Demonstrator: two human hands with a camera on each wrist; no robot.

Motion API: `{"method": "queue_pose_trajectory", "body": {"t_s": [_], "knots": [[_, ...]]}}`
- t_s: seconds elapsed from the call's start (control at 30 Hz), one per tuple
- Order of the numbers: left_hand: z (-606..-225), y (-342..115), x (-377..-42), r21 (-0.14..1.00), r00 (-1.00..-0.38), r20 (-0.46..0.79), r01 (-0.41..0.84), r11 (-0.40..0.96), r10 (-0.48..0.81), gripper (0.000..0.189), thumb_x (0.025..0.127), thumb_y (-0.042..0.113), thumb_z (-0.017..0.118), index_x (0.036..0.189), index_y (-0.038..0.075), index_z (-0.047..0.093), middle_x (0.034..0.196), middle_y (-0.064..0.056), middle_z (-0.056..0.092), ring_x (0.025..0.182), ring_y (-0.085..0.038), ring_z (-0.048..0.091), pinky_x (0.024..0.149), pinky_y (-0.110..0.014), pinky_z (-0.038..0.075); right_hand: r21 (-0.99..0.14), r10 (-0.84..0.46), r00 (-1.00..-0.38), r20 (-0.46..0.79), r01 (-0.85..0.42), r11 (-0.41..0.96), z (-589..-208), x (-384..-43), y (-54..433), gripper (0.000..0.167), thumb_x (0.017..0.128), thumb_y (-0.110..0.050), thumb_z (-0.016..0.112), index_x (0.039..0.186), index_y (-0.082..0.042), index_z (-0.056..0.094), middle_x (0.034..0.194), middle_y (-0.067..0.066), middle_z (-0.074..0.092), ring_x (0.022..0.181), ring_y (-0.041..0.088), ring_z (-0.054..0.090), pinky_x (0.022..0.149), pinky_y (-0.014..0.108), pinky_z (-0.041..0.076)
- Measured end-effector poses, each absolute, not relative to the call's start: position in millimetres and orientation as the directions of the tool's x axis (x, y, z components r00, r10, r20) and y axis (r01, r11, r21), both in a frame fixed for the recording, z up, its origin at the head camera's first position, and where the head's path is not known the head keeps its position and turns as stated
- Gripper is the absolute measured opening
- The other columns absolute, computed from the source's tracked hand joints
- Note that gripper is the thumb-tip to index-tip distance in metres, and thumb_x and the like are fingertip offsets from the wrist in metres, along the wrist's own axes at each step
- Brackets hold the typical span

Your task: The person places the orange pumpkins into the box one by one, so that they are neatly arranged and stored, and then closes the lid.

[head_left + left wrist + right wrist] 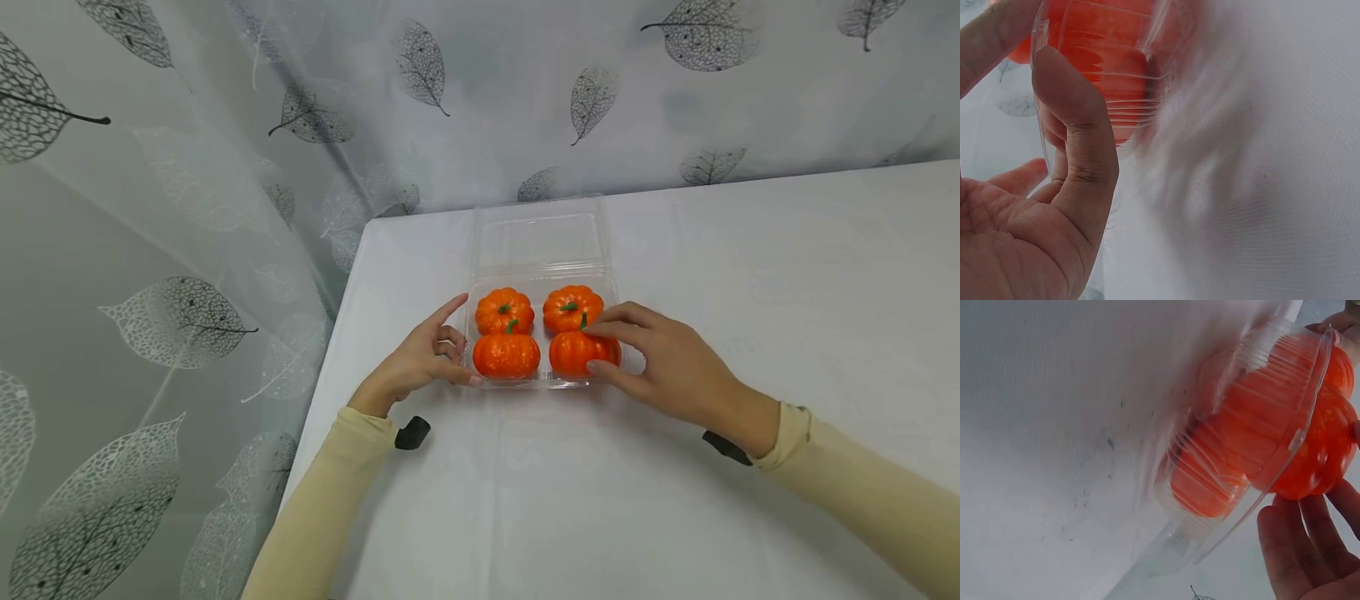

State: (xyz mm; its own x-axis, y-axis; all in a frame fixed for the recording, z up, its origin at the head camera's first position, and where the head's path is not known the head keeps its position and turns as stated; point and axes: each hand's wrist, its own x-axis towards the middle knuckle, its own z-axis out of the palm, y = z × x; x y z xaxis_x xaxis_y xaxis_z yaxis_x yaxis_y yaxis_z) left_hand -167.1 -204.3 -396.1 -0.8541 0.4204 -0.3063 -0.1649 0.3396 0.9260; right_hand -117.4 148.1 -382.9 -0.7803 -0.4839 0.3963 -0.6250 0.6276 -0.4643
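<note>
A clear plastic clamshell box (542, 367) lies on the table with its lid (542, 237) folded back, away from me. Orange toy pumpkins with green stems fill it: a back left one (504, 312), a back right one (562, 308), a front left one (507, 358) and a front right one (573, 354). My right hand (663, 362) holds the front right pumpkin between thumb and fingers; in the right wrist view that pumpkin (1319, 459) bulges above the rim. At the box's left side, my left hand (416, 358) grips the rim, thumb (1075, 94) at its front corner.
A white cloth covers the table (600, 500). Behind it and along its left side hangs a grey curtain (495, 100) with leaf prints, close to the raised lid's far edge. Dark wrist devices (412, 432) show under both sleeves.
</note>
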Motion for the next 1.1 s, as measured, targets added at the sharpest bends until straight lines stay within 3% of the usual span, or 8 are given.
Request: {"method": "queue_pose_trajectory", "body": {"t_s": [0.3,0.57,0.87,1.1], "knots": [[-394.6,-202.7,-166.7,0.929,-0.848,-0.307,-0.168,0.331,0.431,0.118,0.071,-0.006,0.089,0.162,0.030,0.023,0.098,-0.012,0.052,0.076,-0.023,0.053,0.068,-0.031,0.056,-0.448,-0.496,-0.793,0.355,-0.609,0.654,-384.4,-119.3,149.1,0.036,0.087,-0.026,0.080,0.118,-0.007,0.074,0.115,0.003,0.065,0.102,0.023,0.066,0.080,0.044,0.057],[-392.5,-202.2,-166.2,0.925,-0.852,-0.307,-0.164,0.342,0.423,0.118,0.070,-0.005,0.090,0.162,0.030,0.024,0.097,-0.012,0.052,0.076,-0.023,0.053,0.067,-0.031,0.056,-0.451,-0.477,-0.799,0.367,-0.601,0.660,-385.5,-121.1,147.9,0.039,0.084,-0.026,0.084,0.116,-0.006,0.075,0.113,0.005,0.062,0.098,0.022,0.064,0.078,0.042,0.057],[-393.4,-203.2,-166.4,0.927,-0.852,-0.310,-0.171,0.335,0.422,0.118,0.070,-0.005,0.090,0.162,0.030,0.024,0.097,-0.012,0.052,0.075,-0.022,0.052,0.067,-0.031,0.056,-0.440,-0.472,-0.809,0.352,-0.588,0.679,-387.3,-121.3,145.0,0.041,0.083,-0.026,0.085,0.120,-0.010,0.076,0.105,0.003,0.059,0.082,0.018,0.056,0.065,0.032,0.051],[-395.2,-204.5,-166.5,0.929,-0.847,-0.312,-0.177,0.325,0.431,0.119,0.071,-0.006,0.089,0.163,0.030,0.022,0.097,-0.012,0.052,0.075,-0.022,0.052,0.067,-0.031,0.056,-0.425,-0.482,-0.805,0.347,-0.593,0.684,-390.4,-120.1,145.9,0.044,0.085,-0.028,0.084,0.124,-0.010,0.074,0.103,0.003,0.057,0.078,0.018,0.054,0.062,0.030,0.049]]}}
